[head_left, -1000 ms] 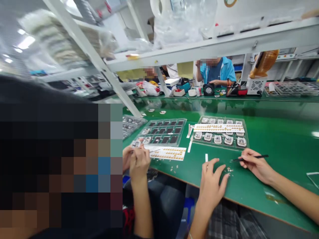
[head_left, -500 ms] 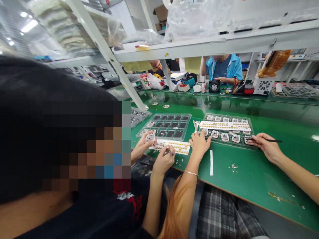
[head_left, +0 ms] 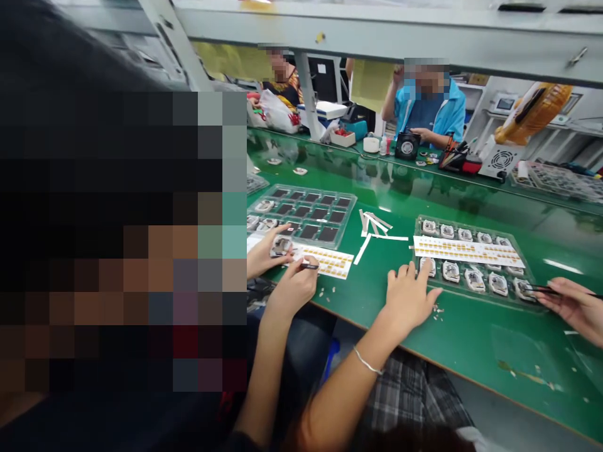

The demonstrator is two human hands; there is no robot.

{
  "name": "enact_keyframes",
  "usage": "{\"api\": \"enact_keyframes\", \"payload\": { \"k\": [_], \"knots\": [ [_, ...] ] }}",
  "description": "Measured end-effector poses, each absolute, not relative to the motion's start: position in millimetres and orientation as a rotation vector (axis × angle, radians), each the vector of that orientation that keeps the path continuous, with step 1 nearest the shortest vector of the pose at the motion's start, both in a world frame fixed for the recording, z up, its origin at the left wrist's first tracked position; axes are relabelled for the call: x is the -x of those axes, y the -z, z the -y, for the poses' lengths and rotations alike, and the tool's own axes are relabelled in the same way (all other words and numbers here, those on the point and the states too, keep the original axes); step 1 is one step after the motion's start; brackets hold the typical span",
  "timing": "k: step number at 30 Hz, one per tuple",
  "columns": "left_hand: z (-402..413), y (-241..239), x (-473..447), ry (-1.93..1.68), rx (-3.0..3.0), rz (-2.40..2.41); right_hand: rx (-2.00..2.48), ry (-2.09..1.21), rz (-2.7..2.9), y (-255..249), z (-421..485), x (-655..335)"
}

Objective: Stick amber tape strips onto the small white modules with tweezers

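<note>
My left hand (head_left: 409, 296) lies flat on the green table (head_left: 452, 351), fingers spread, and holds nothing. Its fingertips touch the near left edge of a clear tray (head_left: 490, 300) of small white-and-metal parts (head_left: 451, 271). A white strip of yellow labels (head_left: 466, 251) lies across that tray. At the right edge of the view, my right hand (head_left: 575, 307) holds black tweezers (head_left: 541, 289). Their tip is at the part in the tray's near right corner.
A co-worker close on my left works with a part and a tool over a label sheet (head_left: 330, 260) and a tray of dark pockets (head_left: 348, 216). Loose white strips (head_left: 374, 229) lie between the trays, small scraps (head_left: 438, 311) by my left hand. Other people sit across the table.
Both my hands moved from the table's near edge up to the tray. The left hand reached its left corner, then settled flat at its near edge. The view dropped lower.
</note>
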State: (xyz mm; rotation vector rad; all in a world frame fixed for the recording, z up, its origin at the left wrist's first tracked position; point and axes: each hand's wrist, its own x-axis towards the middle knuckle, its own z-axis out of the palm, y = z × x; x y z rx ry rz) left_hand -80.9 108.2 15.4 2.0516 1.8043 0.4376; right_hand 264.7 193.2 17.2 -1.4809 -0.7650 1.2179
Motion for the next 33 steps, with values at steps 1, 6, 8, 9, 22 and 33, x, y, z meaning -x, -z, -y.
{"api": "enact_keyframes", "payload": {
  "k": [1,6,8,9,22,33],
  "knots": [
    [-110.5,-17.8,83.8,-0.421,-2.072,-1.736,1.49,-1.214,0.772,-18.2,-191.2,-268.4],
    [-119.7,-24.8,88.7,-0.301,-2.113,-1.523,1.493,-1.167,0.76,-21.6,-191.0,-286.5],
    [-124.2,-26.1,89.7,-0.261,-2.143,-1.525,1.5,-1.167,0.723,-22.9,-191.1,-292.4],
    [-127.8,-26.9,91.0,-0.255,-2.159,-1.551,1.502,-1.172,0.7,-23.7,-190.7,-294.3],
    [-123.3,-13.7,74.5,-0.209,-2.193,-1.661,1.288,-1.084,0.338,-18.4,-209.2,-251.8],
    [-76.2,1.5,141.8,-0.332,-1.984,-2.241,1.116,-1.229,0.537,-0.9,-218.2,-174.7]
  ]
}}
